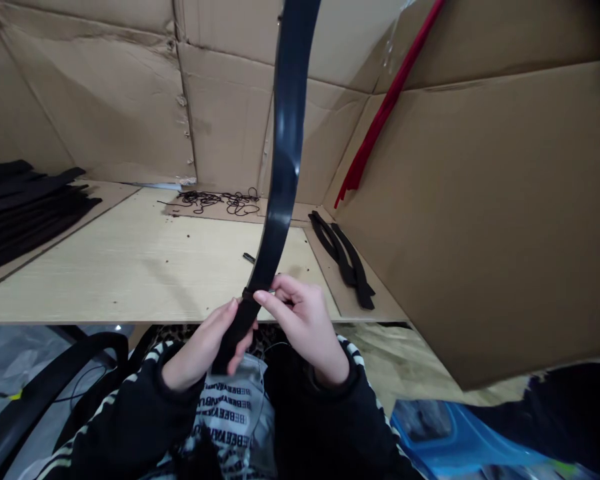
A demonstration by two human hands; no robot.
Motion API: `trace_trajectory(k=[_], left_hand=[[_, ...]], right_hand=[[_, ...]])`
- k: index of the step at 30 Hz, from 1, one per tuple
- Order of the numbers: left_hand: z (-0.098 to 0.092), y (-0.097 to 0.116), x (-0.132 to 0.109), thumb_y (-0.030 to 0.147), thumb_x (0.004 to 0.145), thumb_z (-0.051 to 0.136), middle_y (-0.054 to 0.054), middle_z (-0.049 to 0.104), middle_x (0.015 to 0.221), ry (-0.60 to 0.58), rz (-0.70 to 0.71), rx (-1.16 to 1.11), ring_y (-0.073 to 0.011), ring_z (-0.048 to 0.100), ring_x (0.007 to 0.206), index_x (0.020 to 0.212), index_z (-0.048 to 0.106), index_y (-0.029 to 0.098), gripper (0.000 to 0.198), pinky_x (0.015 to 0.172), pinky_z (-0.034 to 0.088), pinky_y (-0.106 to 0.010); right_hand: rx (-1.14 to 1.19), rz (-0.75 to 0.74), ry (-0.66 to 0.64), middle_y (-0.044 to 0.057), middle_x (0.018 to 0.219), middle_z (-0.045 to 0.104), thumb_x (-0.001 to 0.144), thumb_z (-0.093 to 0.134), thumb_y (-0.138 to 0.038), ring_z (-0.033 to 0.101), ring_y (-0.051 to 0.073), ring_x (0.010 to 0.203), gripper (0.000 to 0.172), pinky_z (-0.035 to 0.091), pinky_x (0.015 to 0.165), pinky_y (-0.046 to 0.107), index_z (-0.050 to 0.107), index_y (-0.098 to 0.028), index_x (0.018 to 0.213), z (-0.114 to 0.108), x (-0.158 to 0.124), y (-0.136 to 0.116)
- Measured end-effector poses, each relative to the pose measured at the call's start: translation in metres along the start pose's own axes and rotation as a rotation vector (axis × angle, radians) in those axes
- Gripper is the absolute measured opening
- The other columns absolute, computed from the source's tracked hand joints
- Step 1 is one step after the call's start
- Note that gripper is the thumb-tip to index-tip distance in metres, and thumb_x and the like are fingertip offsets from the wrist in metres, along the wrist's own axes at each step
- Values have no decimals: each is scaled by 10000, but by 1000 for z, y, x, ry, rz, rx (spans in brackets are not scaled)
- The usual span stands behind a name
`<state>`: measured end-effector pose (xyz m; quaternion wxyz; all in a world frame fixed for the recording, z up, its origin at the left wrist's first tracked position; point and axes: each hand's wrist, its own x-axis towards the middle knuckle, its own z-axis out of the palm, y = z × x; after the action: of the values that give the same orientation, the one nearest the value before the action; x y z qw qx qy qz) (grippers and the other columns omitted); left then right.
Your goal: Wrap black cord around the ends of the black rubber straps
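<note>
A long, glossy black belt strap (285,133) rises from my hands past the top of the head view. My left hand (213,343) grips its lower end, thumb on one side and fingers coming round behind. Around the strap, just above that grip, sits a narrow black belt loop (247,294). My right hand (303,320) is closed in a pinch at the loop, the thumb touching its right side. A small shiny bit shows between those fingertips, too small to name. Behind the strap, a short dark tool (249,257) lies partly hidden on the board.
Black strips (35,207) lie stacked at the left. Tangled dark threads (220,200) rest along the back, and several wavy black pieces (345,260) at the right. Red strips (380,127) hang on the cardboard wall (505,200). A blue plastic object (450,433) stands low at right.
</note>
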<state>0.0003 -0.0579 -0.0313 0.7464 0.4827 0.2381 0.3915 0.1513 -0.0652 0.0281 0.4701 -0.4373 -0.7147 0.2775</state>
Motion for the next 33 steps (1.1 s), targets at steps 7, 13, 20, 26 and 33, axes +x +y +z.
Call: trace_trajectory(k=[7, 13, 20, 26, 33], left_hand=[[4, 4, -7, 580, 871, 358, 43, 432, 323, 177, 2, 96, -65, 332, 280, 653, 574, 141, 536, 349, 240, -185], [-1, 1, -6, 474, 914, 308, 97, 273, 270, -298, -226, -365, -25, 187, 223, 579, 504, 159, 499, 414, 222, -190], [6, 0, -4, 578, 887, 225, 98, 253, 261, -379, -193, -439, -27, 214, 205, 538, 457, 171, 585, 439, 237, -197], [14, 1, -6, 563, 866, 394, 75, 344, 301, -18, -79, -128, -41, 276, 251, 542, 506, 162, 528, 343, 190, -176], [10, -4, -3, 606, 834, 398, 56, 358, 286, -6, -68, -40, -52, 288, 244, 504, 502, 160, 564, 311, 192, -176]], right_hand=[[155, 48, -137, -56, 531, 361, 802, 621, -370, 281, 49, 492, 278, 235, 463, 198, 646, -93, 814, -7, 2, 7], [359, 71, -255, -77, 522, 290, 784, 642, -357, 225, 51, 484, 391, 191, 464, 207, 638, -125, 1098, -5, 4, 11], [478, 161, -214, -97, 514, 201, 781, 637, -342, 166, 41, 466, 365, 151, 451, 208, 625, -94, 1048, -1, 2, 12], [500, 170, -305, -97, 506, 203, 814, 630, -290, 152, 38, 470, 375, 121, 464, 214, 614, -119, 1148, -8, 4, 22], [543, 144, -348, -100, 514, 181, 805, 644, -271, 153, 30, 463, 340, 138, 459, 204, 629, -117, 1107, -9, 5, 26]])
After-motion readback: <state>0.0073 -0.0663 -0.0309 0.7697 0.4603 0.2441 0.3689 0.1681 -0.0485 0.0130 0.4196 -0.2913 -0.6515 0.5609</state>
